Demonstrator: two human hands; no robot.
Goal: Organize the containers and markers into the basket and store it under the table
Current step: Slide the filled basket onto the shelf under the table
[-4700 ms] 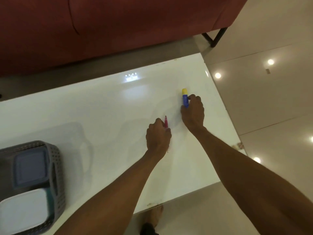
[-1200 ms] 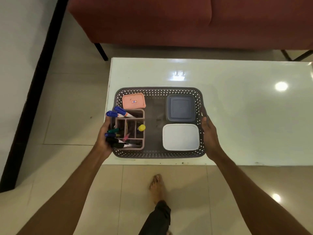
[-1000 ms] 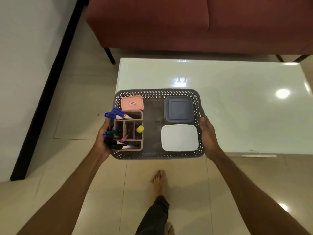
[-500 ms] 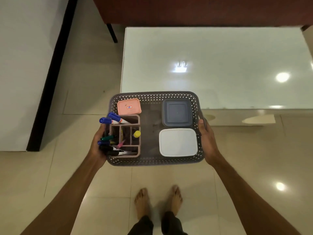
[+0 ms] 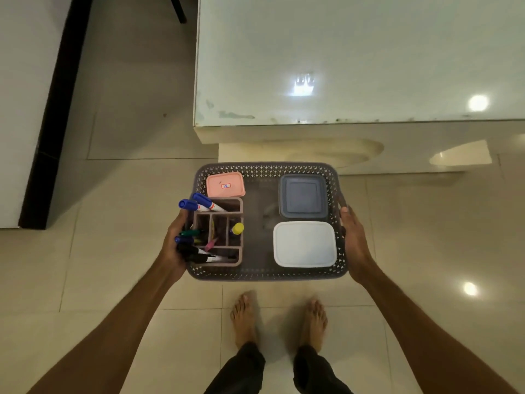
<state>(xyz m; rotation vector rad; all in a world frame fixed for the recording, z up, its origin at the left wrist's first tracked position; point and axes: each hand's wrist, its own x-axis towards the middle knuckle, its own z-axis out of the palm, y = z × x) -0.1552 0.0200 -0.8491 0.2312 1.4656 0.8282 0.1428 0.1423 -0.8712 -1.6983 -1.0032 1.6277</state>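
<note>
At the far left a white wall with a black baseboard meets the glossy beige tiled floor. The left hand is clamped on the left side of the grey perforated plastic basket, held in the air above the floor, near the white glossy table and clear of it. Inside, at the left, the pink divided organizer holds assorted markers leaning left over the rim; a small pink lidded container lies just beyond it. At the right sit a dark grey square lidded container and, nearer, a white lidded container. The right hand grips the basket's right side. Two bare feet stand on the floor below the basket.
</note>
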